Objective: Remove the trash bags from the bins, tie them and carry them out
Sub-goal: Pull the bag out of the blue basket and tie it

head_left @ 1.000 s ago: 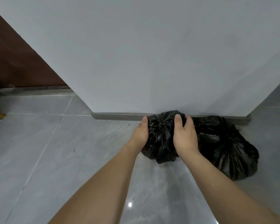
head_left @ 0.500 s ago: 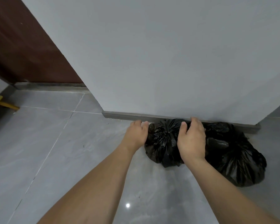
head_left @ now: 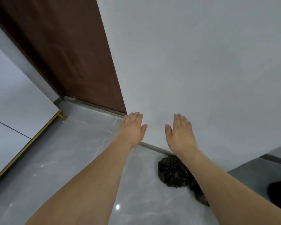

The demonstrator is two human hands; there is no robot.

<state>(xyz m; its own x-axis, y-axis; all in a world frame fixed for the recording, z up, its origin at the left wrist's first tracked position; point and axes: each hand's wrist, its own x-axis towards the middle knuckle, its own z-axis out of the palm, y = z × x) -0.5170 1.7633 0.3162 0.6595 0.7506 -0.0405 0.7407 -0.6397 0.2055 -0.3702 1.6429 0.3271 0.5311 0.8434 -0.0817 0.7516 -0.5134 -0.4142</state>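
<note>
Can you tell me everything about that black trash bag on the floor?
The black trash bag is crinkly, shiny plastic, bunched into a rounded lump with folds running out from its gathered top. It sits on the grey tiled floor at the foot of the white wall. The right forearm hides part of it. Neither hand touches it.

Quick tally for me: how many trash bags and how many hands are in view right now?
Black trash bags: 1 clearly visible, small bag on the floor by the wall; any second bag is hidden behind the right forearm.
Hands: 2, left hand and right hand, both holding nothing.
Total: 3
</note>
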